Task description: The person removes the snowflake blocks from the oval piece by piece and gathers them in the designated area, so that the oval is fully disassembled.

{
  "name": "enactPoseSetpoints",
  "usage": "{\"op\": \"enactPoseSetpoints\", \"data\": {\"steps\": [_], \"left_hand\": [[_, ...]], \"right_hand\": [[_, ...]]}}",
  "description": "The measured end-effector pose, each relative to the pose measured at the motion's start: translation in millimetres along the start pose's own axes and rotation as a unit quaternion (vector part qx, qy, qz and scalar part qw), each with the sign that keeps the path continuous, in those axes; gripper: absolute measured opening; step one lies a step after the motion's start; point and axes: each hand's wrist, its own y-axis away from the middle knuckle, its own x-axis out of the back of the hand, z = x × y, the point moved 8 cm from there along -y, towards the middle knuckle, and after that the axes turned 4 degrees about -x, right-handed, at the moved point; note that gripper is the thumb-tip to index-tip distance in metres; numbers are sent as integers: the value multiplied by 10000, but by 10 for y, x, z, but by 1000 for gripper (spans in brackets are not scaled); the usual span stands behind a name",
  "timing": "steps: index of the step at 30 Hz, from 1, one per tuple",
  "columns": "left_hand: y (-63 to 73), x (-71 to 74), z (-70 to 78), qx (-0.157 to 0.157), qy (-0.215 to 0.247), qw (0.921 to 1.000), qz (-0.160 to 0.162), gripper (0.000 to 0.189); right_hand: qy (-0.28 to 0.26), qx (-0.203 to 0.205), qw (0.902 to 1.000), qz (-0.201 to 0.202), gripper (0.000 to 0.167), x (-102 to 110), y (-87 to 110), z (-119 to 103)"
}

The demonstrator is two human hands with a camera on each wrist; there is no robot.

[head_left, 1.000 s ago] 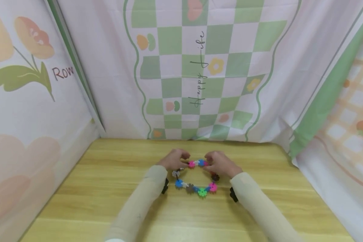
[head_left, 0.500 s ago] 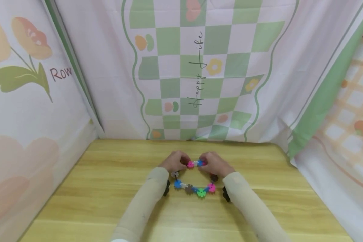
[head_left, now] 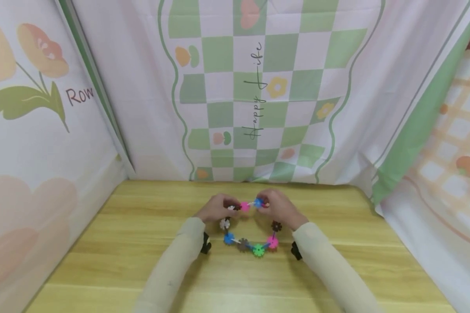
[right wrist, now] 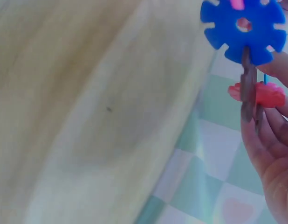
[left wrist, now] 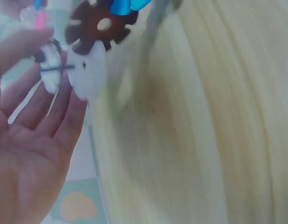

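A closed ring of linked, notched plastic discs lies over the table, with a green disc, a pink disc and a blue disc along its near side. My left hand pinches the ring's far left part beside a pink disc. On the far right, my right hand grips it next to another blue disc. White discs and a brown disc hang by my left fingers in the left wrist view. Red discs sit at my right fingers in the right wrist view. My fingers hide some links.
The wooden table extends around the ring on all sides. Behind it hangs a green-and-white checked curtain, and printed cloth walls stand at the left and right.
My right fingers have closed on the ring after being spread wider. Both hands have lifted its far side a little, and my left hand has shifted slightly left.
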Motion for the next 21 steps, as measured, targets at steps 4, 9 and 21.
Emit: {"op": "enactPoseSetpoints", "data": {"steps": [4, 9, 21], "left_hand": [[137, 37, -12, 8, 519, 9985, -188, 34], [228, 43, -63, -32, 1111, 9936, -196, 35], [400, 225, 321, -680, 1556, 9850, 307, 38]], "right_hand": [[149, 204, 9988, 414, 26, 178, 59, -140], [427, 704, 9918, 972, 32, 371, 190, -317], [628, 1962, 9573, 2029, 40, 592, 587, -562]]}}
